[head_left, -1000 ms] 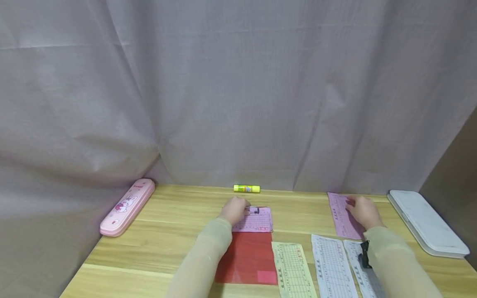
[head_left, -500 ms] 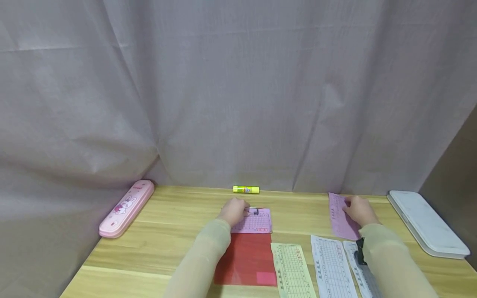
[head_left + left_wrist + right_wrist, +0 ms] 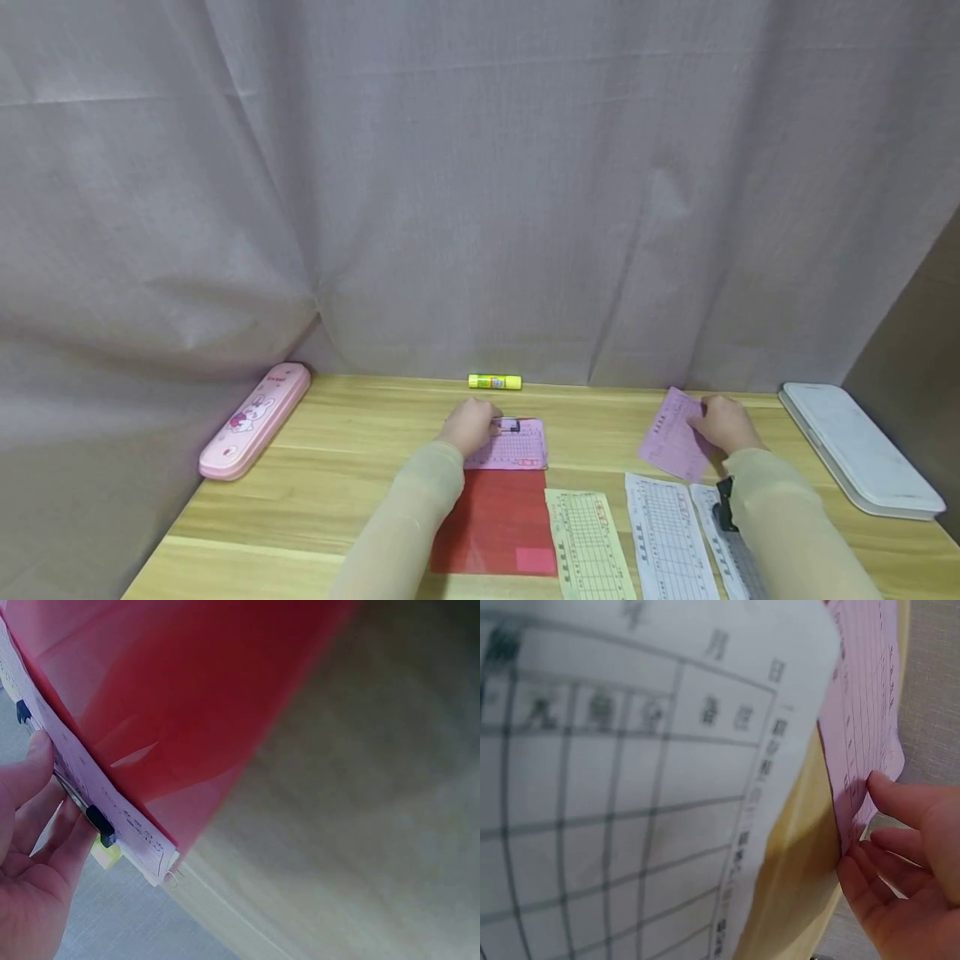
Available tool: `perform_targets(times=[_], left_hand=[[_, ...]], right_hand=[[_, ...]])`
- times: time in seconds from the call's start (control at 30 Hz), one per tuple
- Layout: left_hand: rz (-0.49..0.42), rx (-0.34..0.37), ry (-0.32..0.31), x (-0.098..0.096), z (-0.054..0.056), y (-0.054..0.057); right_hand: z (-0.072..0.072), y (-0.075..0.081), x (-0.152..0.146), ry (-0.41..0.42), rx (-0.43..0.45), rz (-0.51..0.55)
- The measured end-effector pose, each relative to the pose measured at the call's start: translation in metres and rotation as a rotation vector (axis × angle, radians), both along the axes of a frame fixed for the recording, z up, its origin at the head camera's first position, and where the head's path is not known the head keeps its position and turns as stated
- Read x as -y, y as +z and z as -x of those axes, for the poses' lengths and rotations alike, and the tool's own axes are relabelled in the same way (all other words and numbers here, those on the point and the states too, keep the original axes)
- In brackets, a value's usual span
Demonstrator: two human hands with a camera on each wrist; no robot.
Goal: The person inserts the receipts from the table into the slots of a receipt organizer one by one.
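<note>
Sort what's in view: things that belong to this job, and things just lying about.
In the job, it seems:
loose pink slip, pinched by the right hand
clip, held by the left hand
pink slip at the clip
red sheet
probably yellow-green slip, white slips

Just lying about:
glue stick
rabbit-print case
white case

Left sleeve (image 3: 401, 525) and right sleeve (image 3: 791, 525): 2 matching, plain, pale cream, long. Cuffs (image 3: 441, 468) slightly bunched. Small black piece (image 3: 724, 504) at right sleeve's left edge, near cuff.
</note>
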State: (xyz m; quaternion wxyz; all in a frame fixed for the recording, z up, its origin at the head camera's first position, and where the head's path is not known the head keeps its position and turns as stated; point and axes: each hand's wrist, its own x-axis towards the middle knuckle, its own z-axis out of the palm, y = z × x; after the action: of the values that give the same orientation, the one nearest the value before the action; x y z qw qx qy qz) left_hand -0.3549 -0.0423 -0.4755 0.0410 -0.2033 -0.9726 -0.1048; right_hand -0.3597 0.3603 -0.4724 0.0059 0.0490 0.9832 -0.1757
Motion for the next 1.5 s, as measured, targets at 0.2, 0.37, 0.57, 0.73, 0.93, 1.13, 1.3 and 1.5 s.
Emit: perform_targets(times=[0.2,0.37,0.57,0.73,0.93,1.13,1.3,1.5], left_hand=[[-0.006,-0.005,-0.008,0.000,0.000,0.001],[-0.005,-0.005,-0.012,0.001,0.000,0.001],[-0.001,-0.004,-0.015,0.001,0.000,0.001],[0.003,-0.013,-0.032,0.001,0.000,0.002],[0.012,-0.026,-0.037,0.002,-0.001,0.004],[0.007,-0.002,-0.021,0.001,0.000,0.004],[-0.002,0.009,-0.008,0.001,0.000,0.004],[-0.005,0.019,0.001,0.000,-0.001,0.004]], right_hand=[[0.000,0.001,0.000,0.010,-0.030,-0.005],[-0.002,0.002,0.001,-0.011,-0.021,0.007],[-0.006,0.001,0.002,-0.033,-0.062,0.038],[-0.009,0.000,0.001,-0.039,-0.131,0.056],[-0.010,-0.003,-0.002,-0.033,-0.200,0.047],[-0.012,0.000,-0.005,-0.046,-0.143,0.050],[-0.013,0.001,-0.006,-0.031,-0.160,0.040],[-0.018,0.000,-0.007,0.030,-0.236,0.038]])
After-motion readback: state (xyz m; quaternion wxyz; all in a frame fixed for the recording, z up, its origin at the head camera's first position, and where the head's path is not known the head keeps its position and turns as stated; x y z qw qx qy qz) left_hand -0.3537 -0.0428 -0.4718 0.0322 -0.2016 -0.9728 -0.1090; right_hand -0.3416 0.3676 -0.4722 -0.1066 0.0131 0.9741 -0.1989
